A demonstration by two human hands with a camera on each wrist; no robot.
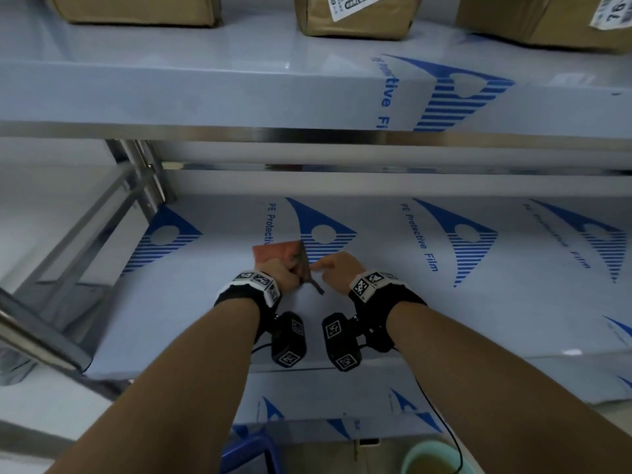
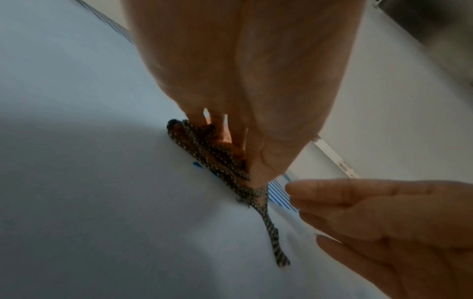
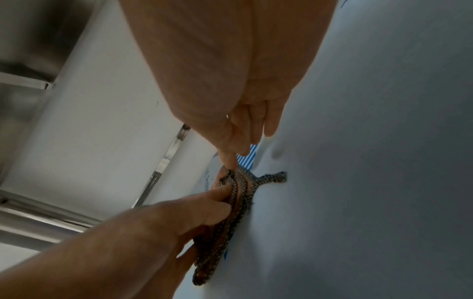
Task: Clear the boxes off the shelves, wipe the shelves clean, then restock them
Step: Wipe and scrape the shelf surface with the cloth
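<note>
Black wristbands [image 1: 246, 295] carry checkered markers, cabled cameras [image 1: 289, 340]

Your lower shelf [image 1: 393, 302] wears a smooth, pale plastic protective film printed in blue, with a soft sheen. The upper shelf [image 1: 205, 94] has the same glossy film, and bare polished metal shows along its front edge. The frame posts [image 1: 136, 172] are shiny stainless-looking metal. The cloth [image 1: 290, 256] under your left hand [image 1: 280, 273] is a coarse woven fabric, rust-orange with a dark speckled, mesh-like weave. The boxes [image 1: 355, 15] above are matt brown cardboard carrying white paper labels.
</note>
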